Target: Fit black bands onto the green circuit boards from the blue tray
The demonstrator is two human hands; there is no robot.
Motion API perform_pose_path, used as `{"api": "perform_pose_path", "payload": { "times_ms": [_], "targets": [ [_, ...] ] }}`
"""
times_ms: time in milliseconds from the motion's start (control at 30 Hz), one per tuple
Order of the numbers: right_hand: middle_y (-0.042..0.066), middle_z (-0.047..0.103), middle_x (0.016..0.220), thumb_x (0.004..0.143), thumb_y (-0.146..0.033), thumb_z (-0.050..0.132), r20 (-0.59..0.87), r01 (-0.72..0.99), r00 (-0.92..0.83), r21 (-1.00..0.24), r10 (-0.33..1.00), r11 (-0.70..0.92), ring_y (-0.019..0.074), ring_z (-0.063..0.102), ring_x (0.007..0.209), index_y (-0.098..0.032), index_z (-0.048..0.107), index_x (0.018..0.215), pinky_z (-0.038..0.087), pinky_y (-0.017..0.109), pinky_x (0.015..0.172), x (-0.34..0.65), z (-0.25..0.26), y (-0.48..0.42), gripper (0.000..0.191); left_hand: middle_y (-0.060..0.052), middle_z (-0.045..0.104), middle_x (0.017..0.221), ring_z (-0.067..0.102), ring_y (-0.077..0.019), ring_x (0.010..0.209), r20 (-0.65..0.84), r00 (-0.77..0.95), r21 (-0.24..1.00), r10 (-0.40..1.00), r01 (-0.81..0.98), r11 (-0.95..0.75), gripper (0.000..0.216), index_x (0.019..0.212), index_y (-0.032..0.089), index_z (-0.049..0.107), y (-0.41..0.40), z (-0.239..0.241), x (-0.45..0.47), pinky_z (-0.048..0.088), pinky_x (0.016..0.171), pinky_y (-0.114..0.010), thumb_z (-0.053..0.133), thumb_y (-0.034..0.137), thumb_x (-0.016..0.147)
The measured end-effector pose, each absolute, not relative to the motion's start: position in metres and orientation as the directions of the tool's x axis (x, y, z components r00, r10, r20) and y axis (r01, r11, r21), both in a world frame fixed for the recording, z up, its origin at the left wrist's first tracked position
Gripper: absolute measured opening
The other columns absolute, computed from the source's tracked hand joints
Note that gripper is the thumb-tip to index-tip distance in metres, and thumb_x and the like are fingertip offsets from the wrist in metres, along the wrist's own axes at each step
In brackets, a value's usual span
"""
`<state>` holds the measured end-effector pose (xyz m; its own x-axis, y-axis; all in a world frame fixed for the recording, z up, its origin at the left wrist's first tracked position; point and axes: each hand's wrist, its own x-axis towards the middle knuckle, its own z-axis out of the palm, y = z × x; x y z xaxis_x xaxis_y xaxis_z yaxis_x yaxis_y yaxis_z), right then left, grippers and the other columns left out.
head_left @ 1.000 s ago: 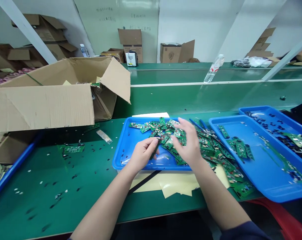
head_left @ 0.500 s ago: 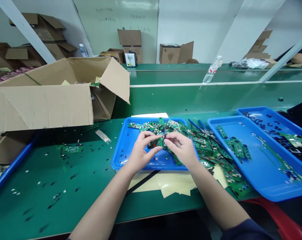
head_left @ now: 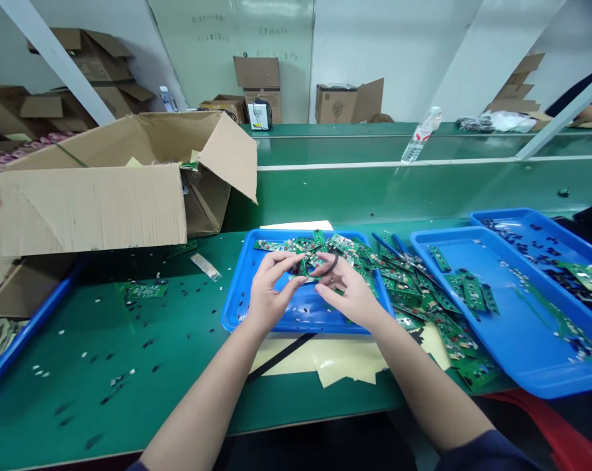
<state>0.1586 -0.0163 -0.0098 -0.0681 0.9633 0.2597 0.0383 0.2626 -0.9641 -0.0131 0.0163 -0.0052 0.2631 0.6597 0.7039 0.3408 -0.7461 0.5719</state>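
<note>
So both hands are up over the near blue tray (head_left: 234, 313), pinching the same small green circuit board (head_left: 309, 267) between them. The left hand (head_left: 269, 294) has its thumb and fingertips closed on the board's left edge. The right hand (head_left: 350, 292) has curled fingers nipping the right side. The board itself is tiny: green, roughly rectangular, with a few dark parts and a bit of white on it. It's held just above the tray, not lying in it. There's also a thin black curved loop (head_left: 329, 264) right at the right hand's fingertips. It could be a wire or a band, honestly can't tell, and I can't tell if it's attached to the board either. Behind and to the right of the hands there's a big messy pile of boards (head_left: 408, 288), the same green kind, spilling from the tray onto the green table (head_left: 129, 373) and some yellow sheets (head_left: 347, 366). Further right are two more blue trays. The closer tray (head_left: 502, 327) has a few boards in it, and the far tray (head_left: 531, 222) holds little black bits. On the left is an open cardboard box (head_left: 89, 203), plus one lone board (head_left: 146, 290) with black and white specks scattered on the table around it.
</note>
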Motion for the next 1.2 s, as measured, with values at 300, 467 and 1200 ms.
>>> {"api": "perform_pose_path", "payload": {
  "times_ms": [300,467,1200],
  "targets": [
    [0.000,0.065,0.056,0.063,-0.047,0.078,-0.142,-0.355,-0.315,-0.899,0.938,-0.255,0.0105,0.060,0.045,-0.015,0.059,0.065,0.048,0.021,0.046,0.159,0.000,-0.017,0.037,-0.008,0.059,0.105,0.060,-0.0209,0.102,0.818,0.391,0.248,0.422,0.422,-0.872,0.031,0.115,0.022,0.061,0.017,-0.010,-0.014,0.049,0.094,-0.042,0.061,0.018,0.085],
    [-0.001,0.063,0.051,0.061,-0.040,0.079,-0.149,-0.405,-0.380,-0.861,0.913,-0.308,0.0086,0.057,0.042,-0.015,0.056,0.060,0.044,0.019,0.043,0.160,0.001,-0.017,0.035,-0.007,0.060,0.100,0.061,-0.0184,0.093,0.817,0.368,0.282,0.445,0.419,-0.863,0.033,0.116,0.023,0.061,0.016,-0.009,-0.012,0.054,0.084,-0.035,0.063,0.020,0.083],
    [-0.001,0.066,0.063,0.065,-0.049,0.075,-0.046,-0.384,-0.282,-0.910,0.958,-0.157,0.0127,0.064,0.056,-0.018,0.056,0.080,0.054,0.028,0.058,0.148,-0.008,-0.017,0.040,-0.006,0.060,0.089,0.060,-0.0163,0.081,0.431,0.278,0.900,0.859,-0.059,-0.432,0.032,0.104,0.025,0.072,0.013,-0.007,-0.010,0.053,0.071,-0.028,0.074,0.030,0.073]
  ]
}}
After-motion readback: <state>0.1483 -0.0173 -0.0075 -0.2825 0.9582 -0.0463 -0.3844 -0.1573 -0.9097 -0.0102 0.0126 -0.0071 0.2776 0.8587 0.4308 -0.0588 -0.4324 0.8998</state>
